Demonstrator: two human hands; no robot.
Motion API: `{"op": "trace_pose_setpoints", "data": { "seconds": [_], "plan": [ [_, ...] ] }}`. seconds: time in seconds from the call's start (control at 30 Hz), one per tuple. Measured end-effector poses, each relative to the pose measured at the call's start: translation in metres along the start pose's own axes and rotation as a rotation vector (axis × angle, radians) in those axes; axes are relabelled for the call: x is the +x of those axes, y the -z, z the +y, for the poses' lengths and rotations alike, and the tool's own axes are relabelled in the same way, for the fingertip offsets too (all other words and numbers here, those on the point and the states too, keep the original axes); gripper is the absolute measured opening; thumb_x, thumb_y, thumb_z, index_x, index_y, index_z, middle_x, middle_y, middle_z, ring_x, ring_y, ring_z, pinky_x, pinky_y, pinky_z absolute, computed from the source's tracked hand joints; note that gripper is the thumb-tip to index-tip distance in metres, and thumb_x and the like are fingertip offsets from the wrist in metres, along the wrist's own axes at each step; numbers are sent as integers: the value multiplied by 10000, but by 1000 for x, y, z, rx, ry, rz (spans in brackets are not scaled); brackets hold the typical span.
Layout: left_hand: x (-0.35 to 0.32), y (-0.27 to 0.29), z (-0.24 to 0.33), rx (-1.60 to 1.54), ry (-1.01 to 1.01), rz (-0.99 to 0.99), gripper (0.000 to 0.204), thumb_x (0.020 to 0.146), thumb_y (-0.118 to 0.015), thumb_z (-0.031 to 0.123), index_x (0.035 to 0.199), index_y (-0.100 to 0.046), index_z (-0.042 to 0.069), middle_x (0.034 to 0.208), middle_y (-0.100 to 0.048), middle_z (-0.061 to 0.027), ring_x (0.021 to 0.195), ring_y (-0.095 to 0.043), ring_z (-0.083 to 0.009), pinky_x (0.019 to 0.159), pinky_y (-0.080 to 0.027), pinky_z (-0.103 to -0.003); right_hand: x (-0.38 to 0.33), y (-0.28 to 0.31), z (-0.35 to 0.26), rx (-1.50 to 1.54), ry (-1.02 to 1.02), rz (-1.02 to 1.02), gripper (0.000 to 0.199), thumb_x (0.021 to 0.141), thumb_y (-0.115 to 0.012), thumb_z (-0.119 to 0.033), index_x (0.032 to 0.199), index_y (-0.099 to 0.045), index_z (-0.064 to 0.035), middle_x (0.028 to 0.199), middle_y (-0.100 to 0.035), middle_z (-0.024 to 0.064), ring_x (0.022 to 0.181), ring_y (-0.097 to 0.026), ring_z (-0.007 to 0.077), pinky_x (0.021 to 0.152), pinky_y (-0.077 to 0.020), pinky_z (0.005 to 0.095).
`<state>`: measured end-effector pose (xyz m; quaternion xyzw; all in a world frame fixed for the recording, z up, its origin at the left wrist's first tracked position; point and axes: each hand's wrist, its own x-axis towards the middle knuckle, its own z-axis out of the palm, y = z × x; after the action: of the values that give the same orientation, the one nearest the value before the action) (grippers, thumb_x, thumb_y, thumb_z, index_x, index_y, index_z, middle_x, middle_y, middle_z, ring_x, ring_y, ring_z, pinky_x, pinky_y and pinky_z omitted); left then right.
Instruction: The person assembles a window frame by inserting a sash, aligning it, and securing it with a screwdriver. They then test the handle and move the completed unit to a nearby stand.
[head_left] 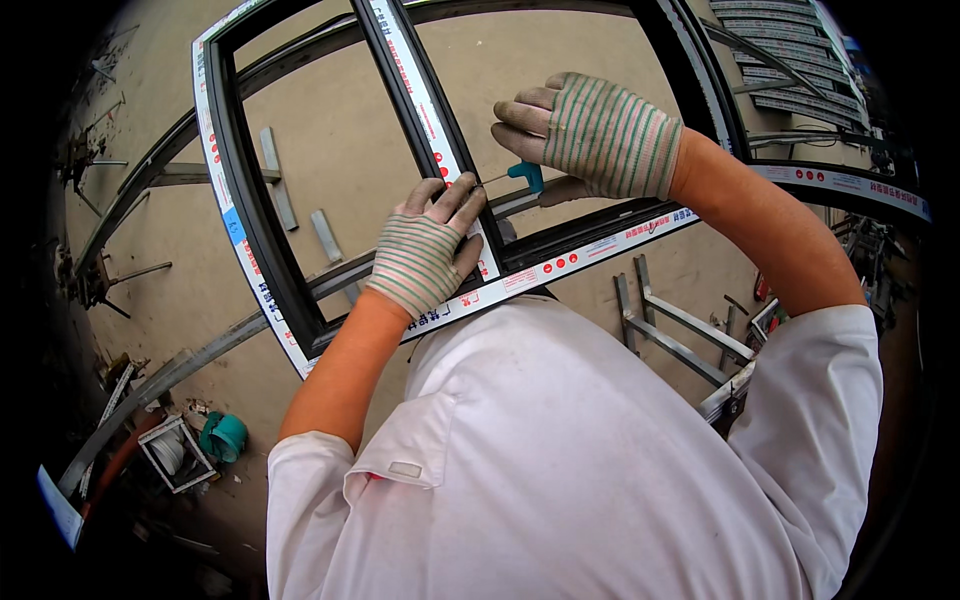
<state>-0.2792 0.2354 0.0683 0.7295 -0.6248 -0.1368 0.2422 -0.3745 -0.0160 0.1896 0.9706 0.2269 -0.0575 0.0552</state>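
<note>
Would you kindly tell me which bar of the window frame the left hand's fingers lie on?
The left hand has its fingers on the middle bar, which runs between the left outer bar and right outer bar.

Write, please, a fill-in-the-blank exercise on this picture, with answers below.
1. The left hand and the right hand both wear striped ____.
2. The teal handle is at the person's ____ hand.
3. The frame's middle bar is under the ____ hand.
4. The teal bucket appears at the picture's lower ____.

Answers: gloves; right; left; left.
</note>
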Motion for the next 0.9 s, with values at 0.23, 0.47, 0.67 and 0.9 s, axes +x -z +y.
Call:
{"op": "trace_pose_setpoints", "data": {
  "seconds": [0.23, 0.47, 0.67, 0.9],
  "plan": [
    [-1, -4, -4, -29, -28, 29, 592, 836, -696, 237, 1405, -584, 113, 1482, -538, -107, 1284, -491, -400, 1035, -467, -539, 4, -10, -10, 64, -151, -65, 491, 814, -761, -502, 944, -674, -36, 940, -662, 109, 923, -676, 281, 820, -542, 405],
    [-2, -4, -3, -12, -31, 22, 600, 821, -704, 220, 1398, -588, 107, 1480, -536, -108, 1284, -489, -402, 1048, -465, -527, 10, -17, -45, 289, -692, -258, 653, 990, -533, -596, 681, -690, -43, 600, -615, 155, 659, -666, 353, 658, -543, 433],
    [1, -3, 6, 21, 16, -13, 573, 833, -690, 202, 1389, -598, 98, 1470, -546, -120, 1296, -487, -418, 1090, -447, -524, 17, -30, -63, 831, -1150, -193, 827, 985, -373, -730, 790, -753, -21, 610, -634, 183, 692, -678, 357, 747, -543, 445],
    [-3, -11, 9, 125, -27, 64, 621, 801, -709, 187, 1401, -571, 108, 1476, -528, -131, 1267, -500, -421, 1011, -488, -546, 22, -26, -65, 862, -1214, -134, 884, 978, -359, -736, 736, -731, 29, 682, -660, 250, 760, -696, 404, 785, -544, 475]
  ]
}}
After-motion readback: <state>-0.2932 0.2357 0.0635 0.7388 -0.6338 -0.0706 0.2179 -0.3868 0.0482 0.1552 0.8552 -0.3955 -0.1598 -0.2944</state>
